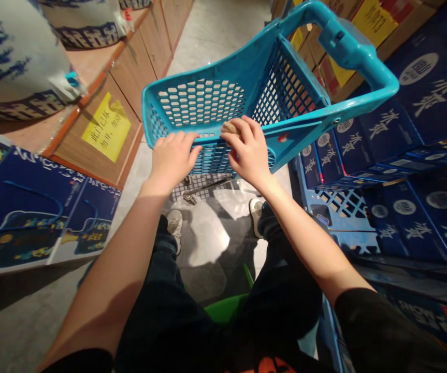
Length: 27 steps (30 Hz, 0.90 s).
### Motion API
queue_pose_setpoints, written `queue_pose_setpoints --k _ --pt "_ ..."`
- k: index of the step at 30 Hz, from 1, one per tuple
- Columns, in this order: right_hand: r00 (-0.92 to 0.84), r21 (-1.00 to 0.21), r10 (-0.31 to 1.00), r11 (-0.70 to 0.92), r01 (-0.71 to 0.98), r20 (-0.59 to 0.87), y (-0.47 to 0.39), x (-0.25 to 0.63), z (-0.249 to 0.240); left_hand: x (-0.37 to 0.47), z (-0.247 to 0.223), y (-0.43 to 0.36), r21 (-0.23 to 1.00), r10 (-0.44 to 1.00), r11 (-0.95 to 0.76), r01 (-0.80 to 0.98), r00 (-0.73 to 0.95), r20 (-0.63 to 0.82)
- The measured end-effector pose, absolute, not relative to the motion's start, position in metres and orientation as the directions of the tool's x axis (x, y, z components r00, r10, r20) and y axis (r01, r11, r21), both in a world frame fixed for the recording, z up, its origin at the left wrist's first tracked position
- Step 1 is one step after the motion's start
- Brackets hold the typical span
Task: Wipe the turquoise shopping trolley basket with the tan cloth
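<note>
A blue plastic shopping cart [207, 72] with perforated walls stands in front of me, its handle at the upper right. My left hand [173, 158] rests on the cart's near rim, fingers curled over the edge. To its right, my right hand [249, 149] has its fingers bent around a small crumpled brown thing [231, 128], perhaps a cloth, at the same rim. Part of that brown thing is hidden under the fingers.
Blue boxes [394, 122] are stacked at the right on blue crates [342, 204]. Large blue-and-white jars [9, 57] stand on a wooden counter at the left, with gift bags [32, 207] below. A green stool [225, 310] is under me.
</note>
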State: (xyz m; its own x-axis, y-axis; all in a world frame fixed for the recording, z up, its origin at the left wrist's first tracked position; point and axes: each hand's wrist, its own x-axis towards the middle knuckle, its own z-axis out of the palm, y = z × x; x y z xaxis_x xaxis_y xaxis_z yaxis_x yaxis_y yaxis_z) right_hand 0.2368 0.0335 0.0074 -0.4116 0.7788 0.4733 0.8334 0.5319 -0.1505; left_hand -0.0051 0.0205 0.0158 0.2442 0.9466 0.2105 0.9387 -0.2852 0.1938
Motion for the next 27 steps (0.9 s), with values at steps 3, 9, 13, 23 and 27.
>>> queue_pose_setpoints --k 3,9,13,23,27 --pt "-0.437 -0.138 0.778 0.545 0.827 0.452 0.038 0.237 0.011 -0.008 0.017 0.02 0.189 0.946 -0.289 0.938 0.249 0.21" --pt "-0.263 -0.157 0.804 0.399 0.903 0.533 0.054 0.276 0.01 -0.007 0.014 0.02 0.212 0.937 -0.312 0.926 0.263 0.228" --pt "-0.291 -0.137 0.795 0.42 0.897 0.532 0.044 0.26 0.003 -0.002 0.015 0.017 0.203 0.943 -0.298 0.933 0.254 0.215" --pt "-0.276 -0.157 0.789 0.421 0.893 0.549 0.049 0.267 0.013 -0.007 0.013 0.02 0.198 0.943 -0.291 0.936 0.246 0.224" --pt "-0.196 -0.162 0.743 0.38 0.911 0.64 0.05 0.281 0.005 -0.004 0.012 0.018 0.211 0.943 -0.286 0.935 0.236 0.234"
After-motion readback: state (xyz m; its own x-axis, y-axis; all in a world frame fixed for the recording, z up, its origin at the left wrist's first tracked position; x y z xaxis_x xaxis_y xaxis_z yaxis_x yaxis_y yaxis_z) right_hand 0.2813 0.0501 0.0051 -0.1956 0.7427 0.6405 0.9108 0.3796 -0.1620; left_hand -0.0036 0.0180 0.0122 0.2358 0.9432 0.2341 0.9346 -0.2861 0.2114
